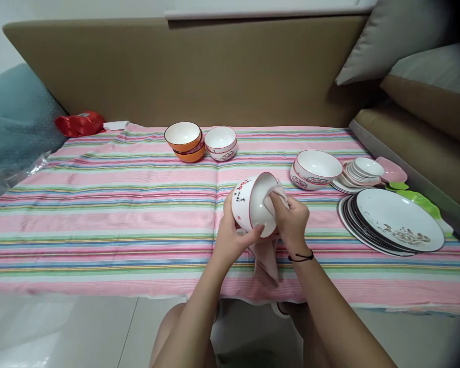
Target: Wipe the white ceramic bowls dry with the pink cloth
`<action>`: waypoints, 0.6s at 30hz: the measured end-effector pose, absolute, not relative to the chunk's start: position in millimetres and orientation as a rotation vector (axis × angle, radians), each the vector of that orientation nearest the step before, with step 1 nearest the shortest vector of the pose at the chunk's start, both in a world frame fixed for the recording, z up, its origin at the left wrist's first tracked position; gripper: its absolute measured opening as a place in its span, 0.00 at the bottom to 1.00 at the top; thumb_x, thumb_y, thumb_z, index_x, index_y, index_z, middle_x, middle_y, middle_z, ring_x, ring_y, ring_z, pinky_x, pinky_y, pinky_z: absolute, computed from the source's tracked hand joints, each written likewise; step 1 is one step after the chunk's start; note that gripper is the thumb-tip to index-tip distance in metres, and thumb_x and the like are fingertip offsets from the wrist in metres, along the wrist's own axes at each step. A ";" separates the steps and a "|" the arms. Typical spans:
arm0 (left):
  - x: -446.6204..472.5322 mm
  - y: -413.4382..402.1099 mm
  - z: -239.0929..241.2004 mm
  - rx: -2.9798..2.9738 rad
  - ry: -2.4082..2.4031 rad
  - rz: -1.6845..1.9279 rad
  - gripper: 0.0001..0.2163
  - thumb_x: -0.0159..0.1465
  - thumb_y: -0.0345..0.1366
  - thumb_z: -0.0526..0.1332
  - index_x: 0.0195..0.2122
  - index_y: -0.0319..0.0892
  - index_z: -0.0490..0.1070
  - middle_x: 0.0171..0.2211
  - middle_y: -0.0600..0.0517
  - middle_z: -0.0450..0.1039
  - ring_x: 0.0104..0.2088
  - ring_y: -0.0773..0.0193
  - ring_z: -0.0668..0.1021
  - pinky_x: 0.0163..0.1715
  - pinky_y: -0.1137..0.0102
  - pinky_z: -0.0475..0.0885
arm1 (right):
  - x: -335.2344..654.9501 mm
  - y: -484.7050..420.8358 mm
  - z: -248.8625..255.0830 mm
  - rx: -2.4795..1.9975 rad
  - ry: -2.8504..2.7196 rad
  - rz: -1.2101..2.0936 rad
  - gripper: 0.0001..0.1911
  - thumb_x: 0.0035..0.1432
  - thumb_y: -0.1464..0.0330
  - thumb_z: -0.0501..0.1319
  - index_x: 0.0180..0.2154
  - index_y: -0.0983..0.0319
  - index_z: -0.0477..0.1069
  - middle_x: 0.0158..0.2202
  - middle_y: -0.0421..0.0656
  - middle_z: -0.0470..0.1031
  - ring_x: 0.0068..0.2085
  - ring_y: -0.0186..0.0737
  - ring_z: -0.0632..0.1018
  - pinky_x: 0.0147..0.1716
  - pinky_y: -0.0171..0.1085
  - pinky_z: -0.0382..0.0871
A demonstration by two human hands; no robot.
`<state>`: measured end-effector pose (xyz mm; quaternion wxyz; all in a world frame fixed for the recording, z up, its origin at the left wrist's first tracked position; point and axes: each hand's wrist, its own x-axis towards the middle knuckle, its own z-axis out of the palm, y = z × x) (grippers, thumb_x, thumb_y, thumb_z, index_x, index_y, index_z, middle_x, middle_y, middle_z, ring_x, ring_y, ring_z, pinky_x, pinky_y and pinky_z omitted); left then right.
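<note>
A white bowl (244, 204) with a red rim and red and black markings is tilted on its side above the striped cloth, its opening turned to the right. My left hand (233, 232) grips it from the left, the thumb over the near rim. Inside the bowl, my right hand (293, 220) presses a pale pink cloth (267, 260) against the wall; the fingertips are partly hidden by the fabric. The cloth's loose end hangs below the bowl. A dark cord bracelet circles my right wrist.
Orange bowls (189, 154) and white bowls (221, 139) stand stacked at the back. To the right are more white bowls (317, 164), small dishes (368, 167), a pile of plates (396, 217), a pink dish (393, 170) and a green dish (419, 201). A red bundle (80, 124) lies far left.
</note>
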<state>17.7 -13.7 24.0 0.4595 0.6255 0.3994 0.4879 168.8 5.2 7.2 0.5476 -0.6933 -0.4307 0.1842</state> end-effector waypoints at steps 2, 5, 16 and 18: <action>15.1 -10.3 22.6 1.414 1.052 1.281 0.36 0.56 0.51 0.63 0.62 0.42 0.54 0.60 0.41 0.61 0.60 0.48 0.66 0.57 0.58 0.65 | 166.4 1.5 12.2 -1.599 -0.989 0.406 0.26 0.53 0.55 0.61 0.17 0.61 0.52 0.18 0.34 0.46 0.23 0.29 0.53 0.21 0.32 0.48; 7.4 -4.1 18.7 1.243 1.149 1.322 0.32 0.57 0.53 0.59 0.59 0.41 0.58 0.54 0.42 0.67 0.54 0.50 0.71 0.52 0.58 0.68 | 163.8 -1.9 14.8 -1.460 -0.833 0.510 0.23 0.53 0.54 0.63 0.19 0.62 0.58 0.18 0.33 0.52 0.23 0.29 0.57 0.22 0.32 0.52; -2.8 -9.6 12.7 1.435 1.406 1.169 0.28 0.59 0.50 0.59 0.57 0.41 0.63 0.47 0.45 0.74 0.48 0.52 0.75 0.45 0.62 0.70 | 161.9 -7.2 35.3 -0.726 -0.602 0.969 0.24 0.63 0.52 0.52 0.55 0.55 0.68 0.52 0.44 0.73 0.54 0.43 0.74 0.53 0.48 0.68; -1.4 -9.6 12.3 1.461 1.446 1.111 0.28 0.59 0.50 0.59 0.57 0.42 0.63 0.46 0.46 0.74 0.47 0.52 0.75 0.44 0.62 0.70 | 160.1 -9.1 38.7 -0.690 -0.634 0.918 0.24 0.64 0.53 0.51 0.58 0.51 0.64 0.55 0.43 0.71 0.55 0.44 0.74 0.54 0.51 0.67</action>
